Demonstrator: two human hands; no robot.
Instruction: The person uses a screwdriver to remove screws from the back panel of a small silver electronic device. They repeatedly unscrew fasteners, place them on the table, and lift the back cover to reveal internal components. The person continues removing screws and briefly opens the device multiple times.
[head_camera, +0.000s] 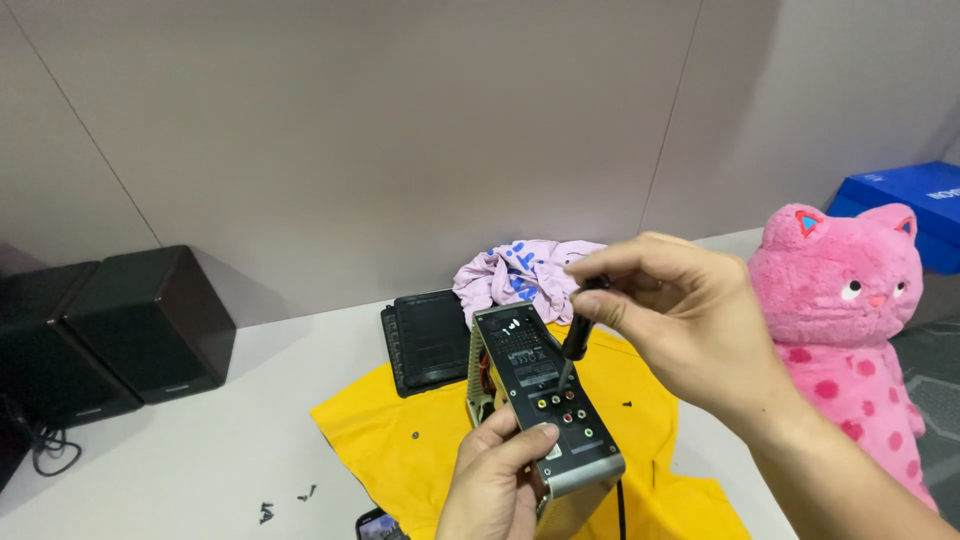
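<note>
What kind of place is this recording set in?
Probably an indoor workbench: a white table against a plain wall, with black speakers, loose screws and an opened device under a screwdriver.

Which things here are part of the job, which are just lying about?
In use: left hand gripping the metal box; right hand turning the screwdriver; loose screws; yellow cloth.
Lying about: speakers, black panel, pink plush cat, lilac garment, blue box.

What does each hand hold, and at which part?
Left hand grips the grey electronic box at its lower end. Right hand holds the screwdriver by its black handle.
</note>
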